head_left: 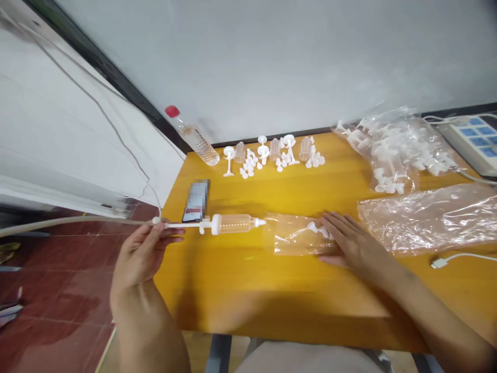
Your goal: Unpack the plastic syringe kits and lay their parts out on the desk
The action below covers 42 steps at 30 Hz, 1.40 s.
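My left hand (pixel 142 251) pinches the handle end of a clear icing syringe (pixel 235 224) with a white plunger rod and cap. The syringe lies level above the table, its white pointed nozzle toward the right. That tip is at the left end of a small clear plastic bag (pixel 291 241), and I cannot tell whether it is inside. Small white nozzles (pixel 319 229) show at the bag's right part. Over that end lies my right hand (pixel 351 241), fingers stretched out and thumb apart, touching the bag.
Along the wall stand white plungers (pixel 229 160), clear barrels (pixel 275 149) and small nozzles (pixel 250 165). A bottle (pixel 198 142) leans at the left above a phone (pixel 196 200). At right are a filled bag (pixel 404 147), a flat plastic bag (pixel 430 220), a cable plug (pixel 439 263) and a power strip (pixel 476 140).
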Tool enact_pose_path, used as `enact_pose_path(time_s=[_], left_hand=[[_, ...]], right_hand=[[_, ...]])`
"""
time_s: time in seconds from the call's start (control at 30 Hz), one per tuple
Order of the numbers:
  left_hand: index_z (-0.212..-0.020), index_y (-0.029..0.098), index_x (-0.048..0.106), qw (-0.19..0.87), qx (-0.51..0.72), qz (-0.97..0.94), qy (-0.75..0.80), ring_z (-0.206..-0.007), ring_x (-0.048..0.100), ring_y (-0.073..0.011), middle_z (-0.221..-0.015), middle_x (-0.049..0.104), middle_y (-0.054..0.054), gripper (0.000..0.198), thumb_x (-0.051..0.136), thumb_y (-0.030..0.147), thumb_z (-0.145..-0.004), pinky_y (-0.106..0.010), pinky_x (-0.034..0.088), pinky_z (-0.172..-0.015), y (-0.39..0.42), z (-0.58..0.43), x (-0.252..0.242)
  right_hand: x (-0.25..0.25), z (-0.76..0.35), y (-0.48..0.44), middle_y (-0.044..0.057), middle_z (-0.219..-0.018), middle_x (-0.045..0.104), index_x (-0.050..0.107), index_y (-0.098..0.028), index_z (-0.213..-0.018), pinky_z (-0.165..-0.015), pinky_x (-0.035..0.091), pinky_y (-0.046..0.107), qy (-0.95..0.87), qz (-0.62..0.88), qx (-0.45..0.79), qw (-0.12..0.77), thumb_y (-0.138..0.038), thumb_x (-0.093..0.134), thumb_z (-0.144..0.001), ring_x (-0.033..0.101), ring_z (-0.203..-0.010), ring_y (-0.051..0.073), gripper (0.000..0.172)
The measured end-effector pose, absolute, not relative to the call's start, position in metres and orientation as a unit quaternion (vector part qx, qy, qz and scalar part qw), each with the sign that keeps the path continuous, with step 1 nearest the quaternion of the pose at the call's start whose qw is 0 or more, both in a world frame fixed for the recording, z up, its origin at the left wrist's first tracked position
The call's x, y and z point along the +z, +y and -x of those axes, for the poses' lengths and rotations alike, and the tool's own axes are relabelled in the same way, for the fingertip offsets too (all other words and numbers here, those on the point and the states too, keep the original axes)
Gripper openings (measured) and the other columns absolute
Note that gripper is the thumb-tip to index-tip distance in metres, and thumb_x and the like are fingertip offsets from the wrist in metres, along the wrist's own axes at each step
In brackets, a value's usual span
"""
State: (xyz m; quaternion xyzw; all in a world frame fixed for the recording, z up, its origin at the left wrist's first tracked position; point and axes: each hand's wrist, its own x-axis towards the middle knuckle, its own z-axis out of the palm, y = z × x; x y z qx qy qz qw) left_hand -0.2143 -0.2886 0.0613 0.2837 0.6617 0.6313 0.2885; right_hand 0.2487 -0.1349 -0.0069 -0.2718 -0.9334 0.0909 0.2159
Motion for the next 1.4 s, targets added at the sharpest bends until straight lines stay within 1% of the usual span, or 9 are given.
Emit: enact_pose_path(time_s=[0.1, 0.2, 0.37, 0.5, 0.57, 0.73, 0.9, 1.17, 1.4], left_hand=[[-0.081, 0.019, 0.071, 0.264, 0.68, -0.298, 0.616, -0.061, 0.075, -0.0163, -0.07, 0.077, -0.001, 0.043, 0.096, 0.048, -0.064, -0.023, 0.064, -0.062, -0.267, 0.188, 0.072], [-0.087, 0.019, 0.07, 0.298, 0.685, -0.322, 0.582, -0.063, 0.075, -0.0159, -0.073, 0.077, 0.0, 0.044, 0.093, 0.051, -0.069, -0.025, 0.064, -0.068, -0.231, 0.14, 0.071], [-0.092, 0.017, 0.07, 0.41, 0.605, -0.374, 0.572, -0.086, 0.078, -0.0211, -0.093, 0.08, -0.007, 0.043, 0.079, 0.059, -0.083, -0.034, 0.064, -0.085, -0.194, 0.077, 0.057], [-0.128, 0.024, 0.069, 0.491, 0.532, -0.433, 0.537, -0.098, 0.077, -0.0217, -0.136, 0.071, -0.012, 0.054, 0.084, 0.048, -0.082, -0.036, 0.062, -0.091, -0.194, 0.06, 0.053], [-0.14, 0.026, 0.064, 0.516, 0.503, -0.442, 0.534, -0.094, 0.076, -0.0207, -0.136, 0.071, -0.013, 0.071, 0.09, 0.043, -0.076, -0.034, 0.062, -0.087, -0.197, 0.053, 0.052], [-0.119, 0.018, 0.076, 0.5, 0.485, -0.441, 0.566, -0.076, 0.069, -0.0164, -0.093, 0.077, -0.006, 0.055, 0.092, 0.041, -0.073, -0.025, 0.057, -0.07, -0.198, 0.038, 0.042], [-0.085, 0.013, 0.072, 0.635, 0.504, -0.274, 0.517, -0.062, 0.068, -0.0164, -0.076, 0.073, -0.009, 0.05, 0.081, 0.062, -0.08, -0.027, 0.058, -0.06, -0.195, 0.036, 0.035], [-0.112, 0.02, 0.077, 0.531, 0.52, -0.364, 0.562, -0.084, 0.071, -0.0171, -0.096, 0.077, -0.005, 0.055, 0.098, 0.037, -0.064, -0.025, 0.058, -0.077, -0.2, 0.049, 0.041], [-0.074, 0.013, 0.07, 0.663, 0.497, -0.21, 0.519, -0.051, 0.063, -0.0132, -0.066, 0.072, -0.008, 0.055, 0.082, 0.067, -0.074, -0.023, 0.052, -0.05, -0.191, 0.053, 0.03]], right_hand=[[0.021, -0.234, -0.137, 0.02, -0.15, 0.057, 0.051, -0.015, -0.151, -0.113, 0.05, 0.054, -0.902, 0.316, 0.138, 0.261, -0.059, 0.058, -0.099, 0.057, -0.138, 0.036, 0.068], [0.048, -0.206, -0.13, 0.015, -0.112, 0.075, 0.07, -0.015, -0.116, -0.08, 0.059, 0.035, -0.803, 0.42, 0.291, 0.307, -0.064, 0.043, -0.103, 0.074, -0.094, 0.025, 0.057], [0.06, -0.174, -0.102, 0.001, -0.049, 0.05, 0.046, -0.019, -0.056, -0.048, 0.037, 0.025, -0.634, 0.543, 0.426, 0.349, -0.079, 0.041, -0.096, 0.049, -0.046, 0.012, 0.072], [0.06, -0.17, -0.089, 0.002, -0.046, 0.043, 0.041, -0.02, -0.049, -0.05, 0.031, 0.027, -0.682, 0.558, 0.359, 0.308, -0.08, 0.036, -0.096, 0.045, -0.046, 0.013, 0.077], [0.06, -0.168, -0.088, 0.003, -0.044, 0.041, 0.033, -0.022, -0.046, -0.05, 0.029, 0.028, -0.708, 0.552, 0.342, 0.278, -0.079, 0.029, -0.098, 0.043, -0.045, 0.013, 0.077], [0.054, -0.166, -0.092, 0.004, -0.041, 0.039, 0.026, -0.023, -0.045, -0.049, 0.022, 0.03, -0.765, 0.518, 0.28, 0.261, -0.07, 0.021, -0.104, 0.033, -0.04, 0.013, 0.076], [0.049, -0.167, -0.098, 0.001, -0.046, 0.032, 0.023, -0.023, -0.054, -0.054, 0.018, 0.032, -0.8, 0.469, 0.21, 0.31, -0.06, 0.021, -0.107, 0.025, -0.045, 0.011, 0.065], [0.049, -0.168, -0.099, -0.002, -0.057, 0.026, 0.024, -0.022, -0.064, -0.052, 0.022, 0.026, -0.693, 0.487, 0.469, 0.251, -0.075, 0.037, -0.098, 0.028, -0.054, 0.009, 0.065], [0.044, -0.166, -0.098, -0.003, -0.06, 0.03, 0.032, -0.021, -0.065, -0.055, 0.025, 0.027, -0.754, 0.414, 0.389, 0.33, -0.063, 0.04, -0.103, 0.028, -0.056, 0.009, 0.057]])
